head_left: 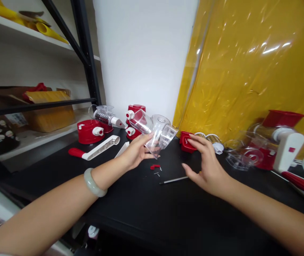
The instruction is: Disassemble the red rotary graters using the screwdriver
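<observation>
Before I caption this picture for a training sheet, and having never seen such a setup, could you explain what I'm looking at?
There is no robot here. This single picture comes from a camera worn on a person's head, looking forward and down at their two bare hands. The left hand, with a pale bangle at its wrist, holds a clear plastic part. The right hand is open, near a thin metal rod. On the black tabletop lie a small red piece and, to the left, a red-and-white crank and a red base. On the right stands a red-and-white device with a crank.
</observation>
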`<state>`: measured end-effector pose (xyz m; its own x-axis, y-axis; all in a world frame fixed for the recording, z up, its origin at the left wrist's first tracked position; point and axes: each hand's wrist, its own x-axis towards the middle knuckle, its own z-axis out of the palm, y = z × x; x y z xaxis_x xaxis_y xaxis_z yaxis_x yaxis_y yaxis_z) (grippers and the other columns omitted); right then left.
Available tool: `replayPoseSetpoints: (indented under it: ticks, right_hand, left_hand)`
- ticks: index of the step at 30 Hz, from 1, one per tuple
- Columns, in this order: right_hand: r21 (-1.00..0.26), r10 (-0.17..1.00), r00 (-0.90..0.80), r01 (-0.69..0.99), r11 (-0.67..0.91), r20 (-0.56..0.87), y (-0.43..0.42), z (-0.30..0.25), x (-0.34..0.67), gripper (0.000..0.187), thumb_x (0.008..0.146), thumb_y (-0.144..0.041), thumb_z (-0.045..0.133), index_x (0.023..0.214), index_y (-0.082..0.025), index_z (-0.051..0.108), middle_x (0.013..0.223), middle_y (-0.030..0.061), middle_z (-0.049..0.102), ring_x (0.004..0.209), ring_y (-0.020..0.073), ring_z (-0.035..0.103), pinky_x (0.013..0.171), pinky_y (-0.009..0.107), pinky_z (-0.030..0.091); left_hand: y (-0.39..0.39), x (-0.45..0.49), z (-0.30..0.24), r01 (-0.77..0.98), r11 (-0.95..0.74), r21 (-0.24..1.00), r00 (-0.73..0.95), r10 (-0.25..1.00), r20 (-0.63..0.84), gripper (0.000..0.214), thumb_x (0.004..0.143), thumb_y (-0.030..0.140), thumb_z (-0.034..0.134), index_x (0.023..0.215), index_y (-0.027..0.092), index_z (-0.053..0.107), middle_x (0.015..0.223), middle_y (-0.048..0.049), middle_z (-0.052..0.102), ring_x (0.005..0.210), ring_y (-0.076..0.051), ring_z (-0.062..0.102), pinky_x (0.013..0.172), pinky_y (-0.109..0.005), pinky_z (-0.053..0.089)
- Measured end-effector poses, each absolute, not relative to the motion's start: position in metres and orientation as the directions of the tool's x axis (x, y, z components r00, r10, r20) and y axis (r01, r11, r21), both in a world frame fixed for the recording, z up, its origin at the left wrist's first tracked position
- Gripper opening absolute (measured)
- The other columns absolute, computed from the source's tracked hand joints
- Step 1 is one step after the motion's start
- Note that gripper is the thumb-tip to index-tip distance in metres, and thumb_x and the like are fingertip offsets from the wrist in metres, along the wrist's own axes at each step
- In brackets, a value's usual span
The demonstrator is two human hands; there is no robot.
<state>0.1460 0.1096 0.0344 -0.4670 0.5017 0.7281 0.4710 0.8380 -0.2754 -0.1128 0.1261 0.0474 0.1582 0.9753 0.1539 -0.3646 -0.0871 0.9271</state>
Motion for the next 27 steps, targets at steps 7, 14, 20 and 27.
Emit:
replayPoseSetpoints:
  ticks: [7,14,20,27]
  right_hand:
    - [-0.914,0.902,-0.338,-0.385,0.127,0.268,0.134,0.041,0.074,0.072,0.089,-0.078,0.018,0.142,-0.031,0.031,0.148,0.0121,0.045,0.131,0.0311,0.05,0.102,0.054,0.046]
    - [-0.8,0.867,-0.387,-0.6,0.022,0.314,0.137,0.037,0.061,0.047,0.085,-0.065,0.058,0.113,-0.028,0.06,0.12,0.0053,0.069,0.114,0.026,0.062,0.097,0.046,0.048]
    - [-0.8,0.867,-0.443,-0.593,-0.093,0.228,0.133,0.029,0.071,0.052,0.084,-0.069,0.056,0.108,-0.024,0.066,0.106,0.0058,0.073,0.105,0.0233,0.066,0.094,0.04,0.049]
    - [-0.788,0.862,-0.478,-0.591,-0.174,0.169,0.127,0.03,0.072,0.051,0.091,-0.068,0.045,0.102,-0.023,0.066,0.102,0.0067,0.075,0.09,0.0211,0.069,0.083,0.037,0.053]
  left_hand:
    - [0.111,-0.112,0.059,-0.005,-0.557,0.83,0.025,0.83,0.557,0.06,0.067,0.042,0.081,0.115,0.019,0.054,0.102,-0.0073,0.066,0.085,-0.022,0.067,0.076,-0.037,0.057]
    - [0.12,-0.115,0.052,-0.001,-0.501,0.865,0.067,0.863,0.5,0.063,0.07,0.046,0.079,0.121,0.017,0.054,0.1,-0.0076,0.066,0.084,-0.022,0.068,0.071,-0.035,0.057]
    - [0.119,-0.115,0.048,-0.042,-0.521,0.853,0.14,0.842,0.521,0.066,0.069,0.045,0.08,0.122,0.017,0.054,0.103,-0.0083,0.063,0.083,-0.021,0.067,0.072,-0.035,0.055]
    - [0.126,-0.119,0.042,-0.081,-0.564,0.822,0.196,0.8,0.568,0.064,0.07,0.043,0.079,0.124,0.018,0.054,0.105,-0.0084,0.063,0.085,-0.02,0.066,0.075,-0.035,0.055]
